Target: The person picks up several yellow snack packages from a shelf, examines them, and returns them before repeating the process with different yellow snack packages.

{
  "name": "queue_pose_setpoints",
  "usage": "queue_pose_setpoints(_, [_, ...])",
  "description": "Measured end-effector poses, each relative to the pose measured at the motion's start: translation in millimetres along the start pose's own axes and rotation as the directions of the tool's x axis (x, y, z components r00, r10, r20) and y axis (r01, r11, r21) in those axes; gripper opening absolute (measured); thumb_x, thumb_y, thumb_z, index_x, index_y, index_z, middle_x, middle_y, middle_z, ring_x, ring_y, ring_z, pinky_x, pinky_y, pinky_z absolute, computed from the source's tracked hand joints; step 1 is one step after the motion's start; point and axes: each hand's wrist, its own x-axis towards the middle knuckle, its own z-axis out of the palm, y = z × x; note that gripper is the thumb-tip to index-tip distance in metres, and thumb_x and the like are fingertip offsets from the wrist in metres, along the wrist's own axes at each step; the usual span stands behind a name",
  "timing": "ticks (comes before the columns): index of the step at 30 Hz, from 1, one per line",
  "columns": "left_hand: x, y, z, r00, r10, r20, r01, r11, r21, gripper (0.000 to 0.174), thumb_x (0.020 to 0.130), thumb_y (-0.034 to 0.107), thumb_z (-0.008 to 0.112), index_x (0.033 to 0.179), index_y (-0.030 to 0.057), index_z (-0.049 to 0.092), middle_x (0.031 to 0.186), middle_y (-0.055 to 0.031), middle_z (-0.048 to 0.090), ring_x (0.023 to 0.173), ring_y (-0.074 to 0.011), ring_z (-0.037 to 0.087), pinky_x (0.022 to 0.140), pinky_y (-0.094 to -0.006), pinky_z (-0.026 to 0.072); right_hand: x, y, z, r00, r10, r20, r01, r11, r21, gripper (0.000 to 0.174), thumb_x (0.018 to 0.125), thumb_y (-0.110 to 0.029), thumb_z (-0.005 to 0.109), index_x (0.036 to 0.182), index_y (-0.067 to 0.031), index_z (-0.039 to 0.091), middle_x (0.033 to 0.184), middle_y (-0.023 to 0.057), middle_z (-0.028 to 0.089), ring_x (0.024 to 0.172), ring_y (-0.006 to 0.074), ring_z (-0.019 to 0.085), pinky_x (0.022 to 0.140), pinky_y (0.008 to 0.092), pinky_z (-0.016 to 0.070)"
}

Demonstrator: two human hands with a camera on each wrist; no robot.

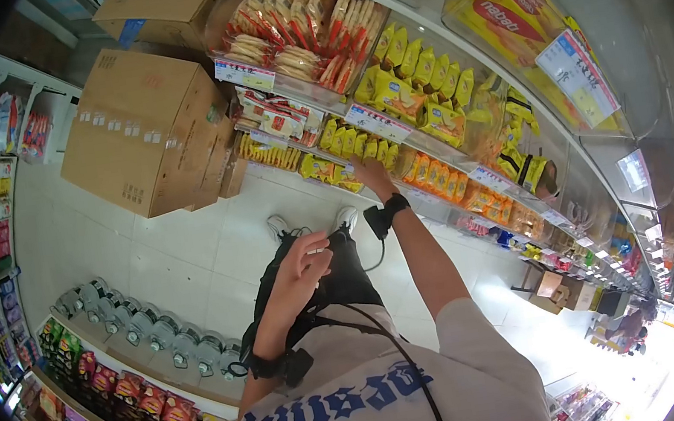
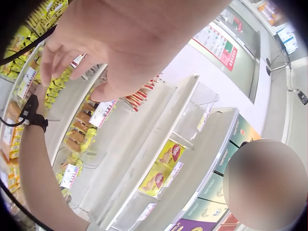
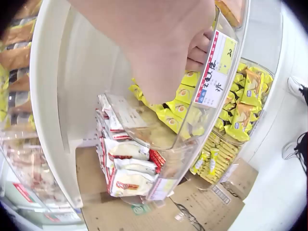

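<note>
My right hand [image 1: 372, 173] reaches down into a clear shelf bin of yellow snack packets [image 1: 355, 144]. In the right wrist view the thumb [image 3: 161, 86] points down onto the yellow packets [image 3: 178, 107], which stand in a row. Other fingers [image 3: 197, 53] bend behind the bin's price tag [image 3: 215, 70]; I cannot tell whether they grip a packet. My left hand [image 1: 302, 271] hangs in front of the body, fingers loosely bent, with nothing in it. White-and-red packets [image 3: 130, 168] fill the neighbouring bin.
Large cardboard boxes [image 1: 140, 130] are stacked left of the shelf. Flat round packets [image 1: 284, 20] fill an upper bin. Orange packets [image 1: 434, 178] lie right of the hand. Behind, a low shelf holds clear jars [image 1: 146, 323] and bagged snacks [image 1: 125, 387].
</note>
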Motion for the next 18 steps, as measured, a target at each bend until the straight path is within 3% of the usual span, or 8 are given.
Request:
queue_pose_setpoints(2, [-0.8, -1.9, 2.0, 1.0, -0.002, 0.006, 0.002, 1.0, 0.006, 0.045, 0.103, 0.027, 0.059, 0.14, 0.0022, 0.05, 0.135, -0.0127, 0.059, 0.12, -0.0223, 0.062, 0.096, -0.034, 0.0505, 36.0, 28.3, 21.6, 0.998, -0.07, 0.002, 0.07, 0.997, 0.021, 0.063, 0.096, -0.053, 0.047, 0.107, 0.0055, 0.067, 0.102, 0.0306, 0.069, 0.098, 0.0495, 0.064, 0.093, 0.0514, 0.0494])
queue_pose_setpoints(5, [0.7, -3.0, 5.9, 1.0, 0.001, 0.01, -0.001, 1.0, 0.008, 0.046, 0.103, 0.027, 0.059, 0.14, 0.0018, 0.049, 0.134, -0.0132, 0.059, 0.12, -0.0225, 0.062, 0.096, -0.0343, 0.051, 16.4, 6.5, -4.3, 0.993, 0.087, 0.079, -0.095, 0.989, 0.112, 0.056, 0.094, -0.048, 0.052, 0.108, 0.0043, 0.067, 0.116, 0.0305, 0.066, 0.111, 0.0451, 0.063, 0.095, 0.0513, 0.0496])
queue_pose_setpoints(8, [0.9, -2.4, 5.8, 1.0, -0.009, 0.02, 0.009, 1.0, 0.017, 0.045, 0.103, 0.027, 0.059, 0.139, 0.0015, 0.05, 0.134, -0.0141, 0.059, 0.12, -0.0229, 0.062, 0.095, -0.0345, 0.0515, -10.4, 0.8, -1.3, 0.936, -0.117, -0.331, 0.123, 0.992, -0.002, 0.052, 0.093, -0.037, 0.055, 0.126, 0.0031, 0.06, 0.142, 0.0291, 0.051, 0.124, 0.0442, 0.054, 0.101, 0.0512, 0.0475])
queue_pose_setpoints(11, [1.2, -3.1, 5.3, 1.0, 0.003, 0.006, -0.003, 1.0, 0.01, 0.045, 0.103, 0.027, 0.059, 0.139, 0.0011, 0.051, 0.134, -0.0148, 0.059, 0.12, -0.0232, 0.061, 0.095, -0.0346, 0.0519, 3.4, 15.7, 19.6, 0.941, -0.18, -0.287, 0.168, 0.984, -0.066, 0.059, 0.093, -0.031, 0.055, 0.143, 0.0008, 0.047, 0.156, 0.0251, 0.034, 0.133, 0.0449, 0.045, 0.107, 0.0511, 0.0454])
queue_pose_setpoints(14, [1.5, -1.3, 5.8, 1.0, 0.0, -0.005, 0.0, 1.0, 0.027, 0.044, 0.103, 0.027, 0.059, 0.138, 0.0005, 0.051, 0.134, -0.0149, 0.059, 0.12, -0.0236, 0.061, 0.094, -0.0347, 0.0523, 3.7, 1.9, 10.0, 0.98, -0.091, -0.177, 0.089, 0.996, -0.016, 0.066, 0.093, -0.031, 0.056, 0.148, 0.001, 0.04, 0.158, 0.0242, 0.032, 0.135, 0.0454, 0.043, 0.111, 0.0509, 0.0421])
queue_pose_setpoints(17, [2.0, -2.0, 7.2, 1.0, -0.015, -0.008, 0.015, 0.999, 0.032, 0.044, 0.103, 0.027, 0.058, 0.138, 0.0002, 0.051, 0.134, -0.015, 0.059, 0.12, -0.0239, 0.061, 0.094, -0.0348, 0.0526, 31.9, 11.8, 19.9, 0.991, -0.031, -0.129, 0.026, 0.999, -0.038, 0.073, 0.089, -0.042, 0.061, 0.147, -0.0005, 0.044, 0.16, 0.0242, 0.028, 0.143, 0.0528, 0.029, 0.114, 0.0528, 0.0354])
queue_pose_setpoints(18, [2.6, -2.6, 6.7, 1.0, -0.009, -0.005, 0.009, 0.999, 0.032, 0.044, 0.103, 0.027, 0.058, 0.138, 0.0002, 0.051, 0.134, -0.0151, 0.059, 0.12, -0.024, 0.061, 0.094, -0.0348, 0.0525, 37.4, 8.9, 16.1, 0.995, -0.031, -0.096, 0.024, 0.997, -0.075, 0.072, 0.088, -0.041, 0.061, 0.145, -0.0006, 0.045, 0.158, 0.025, 0.033, 0.141, 0.0515, 0.033, 0.112, 0.0526, 0.0375])
